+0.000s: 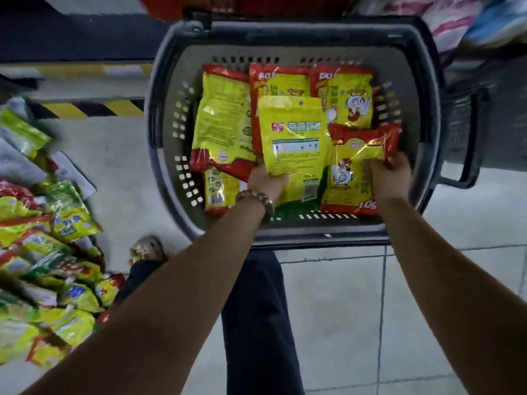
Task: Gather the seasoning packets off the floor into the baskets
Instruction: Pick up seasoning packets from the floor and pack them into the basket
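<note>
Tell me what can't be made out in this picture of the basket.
Head view only:
- Left hand fingertips: under the yellow packet it holds.
- Right hand fingertips: behind the chicken packet.
- Floor pile: blurred, cut off by left edge; count unknowable.
- Basket bottom: mostly covered by packets.

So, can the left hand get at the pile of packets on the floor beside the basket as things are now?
Probably not at once: the left hand grips a yellow packet over the basket. Once it lets go, the pile lies on its own side, with only bare floor between.
</note>
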### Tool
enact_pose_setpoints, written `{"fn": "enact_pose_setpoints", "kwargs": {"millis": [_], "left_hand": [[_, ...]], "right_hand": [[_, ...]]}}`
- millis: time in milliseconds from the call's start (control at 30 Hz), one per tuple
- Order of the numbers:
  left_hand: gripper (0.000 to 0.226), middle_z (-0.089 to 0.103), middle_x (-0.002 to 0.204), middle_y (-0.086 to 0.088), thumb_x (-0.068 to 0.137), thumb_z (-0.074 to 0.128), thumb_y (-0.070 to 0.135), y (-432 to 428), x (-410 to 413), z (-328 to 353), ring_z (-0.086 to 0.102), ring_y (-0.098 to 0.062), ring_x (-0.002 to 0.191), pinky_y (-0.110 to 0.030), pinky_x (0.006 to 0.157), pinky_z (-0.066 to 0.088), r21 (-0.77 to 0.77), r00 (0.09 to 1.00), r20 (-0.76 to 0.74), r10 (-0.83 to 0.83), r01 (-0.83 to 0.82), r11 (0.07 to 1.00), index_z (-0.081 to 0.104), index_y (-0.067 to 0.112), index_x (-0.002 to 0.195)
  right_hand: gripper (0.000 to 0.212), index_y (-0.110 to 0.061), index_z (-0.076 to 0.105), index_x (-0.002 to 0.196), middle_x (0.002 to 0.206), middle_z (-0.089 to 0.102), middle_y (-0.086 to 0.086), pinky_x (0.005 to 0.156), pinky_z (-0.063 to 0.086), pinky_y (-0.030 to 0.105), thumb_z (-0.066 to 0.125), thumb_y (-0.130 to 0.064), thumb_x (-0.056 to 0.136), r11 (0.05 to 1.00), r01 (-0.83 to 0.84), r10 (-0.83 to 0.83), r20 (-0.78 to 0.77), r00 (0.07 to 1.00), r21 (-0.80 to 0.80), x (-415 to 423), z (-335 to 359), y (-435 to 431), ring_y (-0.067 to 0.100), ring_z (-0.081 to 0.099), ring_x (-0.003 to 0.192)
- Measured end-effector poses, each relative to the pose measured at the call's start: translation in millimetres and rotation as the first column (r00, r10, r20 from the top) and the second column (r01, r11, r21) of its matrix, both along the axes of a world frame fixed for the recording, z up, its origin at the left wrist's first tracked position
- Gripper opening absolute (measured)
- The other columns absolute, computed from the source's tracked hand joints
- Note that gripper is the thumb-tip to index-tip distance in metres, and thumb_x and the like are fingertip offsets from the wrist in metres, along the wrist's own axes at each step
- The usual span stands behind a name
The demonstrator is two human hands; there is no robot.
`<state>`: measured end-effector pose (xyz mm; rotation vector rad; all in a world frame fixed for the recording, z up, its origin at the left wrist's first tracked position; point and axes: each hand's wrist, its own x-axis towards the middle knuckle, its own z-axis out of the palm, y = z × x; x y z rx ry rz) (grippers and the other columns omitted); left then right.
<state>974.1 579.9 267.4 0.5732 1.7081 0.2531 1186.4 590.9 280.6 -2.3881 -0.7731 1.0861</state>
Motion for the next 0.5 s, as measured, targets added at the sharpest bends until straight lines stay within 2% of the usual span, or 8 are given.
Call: {"fn": "enact_pose_setpoints", "kwargs": {"millis": [100,200,300,400,433,500], "left_hand": [[0.07,0.05,0.137,-0.013,0.089,0.063,0.023,-1.4,13.3,-4.2,0.049,-0.03,0.123,-0.034,0.1,0.04,-0.053,0.973,-0.154,-0.17,0.163,0.985,0.025,0.008,0.145],[0.091,0.027,0.149,-0.014,0.084,0.068,0.025,-5.5,16.9,8.8,0.036,-0.029,0.134,-0.036,0.105,0.036,0.024,0.922,-0.308,-0.233,0.252,0.967,0.005,0.009,0.148],[0.105,0.004,0.155,-0.013,0.079,0.071,0.04,-13.1,12.4,16.0,0.015,-0.028,0.142,-0.041,0.115,0.017,0.152,0.746,-0.561,-0.36,0.52,0.841,-0.003,0.018,0.15],[0.109,-0.021,0.155,-0.011,0.079,0.064,0.051,-8.5,10.4,3.8,-0.014,-0.03,0.143,-0.045,0.112,-0.009,0.061,0.519,-0.611,-0.597,0.783,0.619,-0.016,0.025,0.147],[0.11,-0.026,0.153,-0.01,0.079,0.064,0.052,-4.8,11.8,-1.2,-0.02,-0.032,0.142,-0.047,0.11,-0.013,0.028,0.471,-0.596,-0.65,0.821,0.57,-0.019,0.025,0.146],[0.113,-0.029,0.152,-0.011,0.079,0.065,0.052,2.4,16.4,-12.0,-0.023,-0.036,0.14,-0.049,0.11,-0.013,-0.028,0.402,-0.579,-0.709,0.859,0.511,-0.022,0.024,0.145]], "right_hand": [[0.046,-0.01,0.04,0.135,0.128,0.057,0.015,0.087,0.044,0.037,0.052,-0.024,0.092,0.98,-0.115,0.147,0.194,0.97,-0.164,1.0,-15.1,-9.2,0.035,0.056,0.112],[0.062,-0.011,0.029,0.145,0.143,0.04,0.015,0.097,0.038,0.04,0.057,-0.024,0.091,0.968,-0.216,0.246,0.325,0.913,-0.124,2.1,-14.2,-17.4,0.034,0.042,0.127],[0.074,-0.01,0.026,0.148,0.15,0.025,0.022,0.109,0.03,0.049,0.063,-0.029,0.087,0.918,-0.394,0.378,0.421,0.825,-0.051,-5.9,-11.5,-22.2,0.038,0.027,0.137],[0.091,-0.024,0.011,0.152,0.159,0.0,0.014,0.113,0.006,0.058,0.06,-0.056,0.082,0.832,-0.51,0.554,0.296,0.778,-0.216,-22.4,-18.9,-25.2,0.037,0.0,0.145],[0.095,-0.028,0.003,0.152,0.159,-0.007,0.011,0.112,0.001,0.059,0.056,-0.063,0.081,0.801,-0.531,0.592,0.231,0.772,-0.275,-25.6,-22.7,-24.5,0.035,-0.008,0.145],[0.095,-0.028,-0.009,0.151,0.159,-0.013,0.009,0.112,0.001,0.059,0.051,-0.062,0.084,0.792,-0.535,0.592,0.152,0.792,-0.295,-21.1,-36.4,-20.1,0.03,-0.011,0.146]]}}
